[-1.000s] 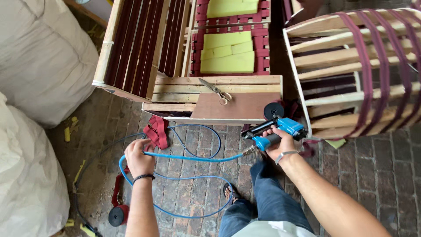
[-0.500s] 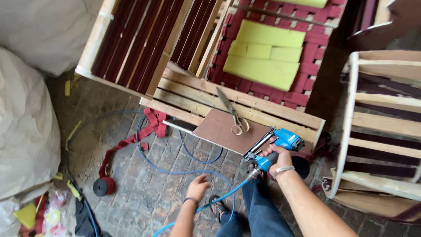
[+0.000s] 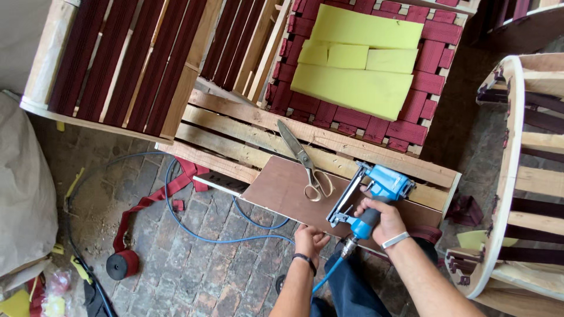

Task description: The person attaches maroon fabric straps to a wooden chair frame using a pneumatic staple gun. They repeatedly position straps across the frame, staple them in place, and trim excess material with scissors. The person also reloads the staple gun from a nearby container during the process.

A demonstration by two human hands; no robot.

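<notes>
My right hand [image 3: 383, 222] grips the handle of a blue pneumatic staple gun [image 3: 370, 194], whose nose rests on a brown plywood board [image 3: 276, 188]. The board lies across a slatted wooden frame [image 3: 247, 138]. My left hand [image 3: 310, 239] is at the board's near edge, fingers curled against it. Large metal scissors [image 3: 304, 161] lie on the board and frame just left of the gun. A blue air hose [image 3: 211, 235] runs from the gun's handle down past my legs and loops over the brick floor.
Yellow foam pieces [image 3: 358, 61] lie on a frame woven with dark red webbing [image 3: 432, 56]. More webbed wooden frames stand at left [image 3: 111, 64] and right [image 3: 523, 176]. A red webbing roll [image 3: 122, 264] and strap trail over the floor. Grey sacks [image 3: 23, 188] sit far left.
The view has closed in on the board. My left hand rose from the floor to the board's near edge. My right hand with the staple gun has settled on the board.
</notes>
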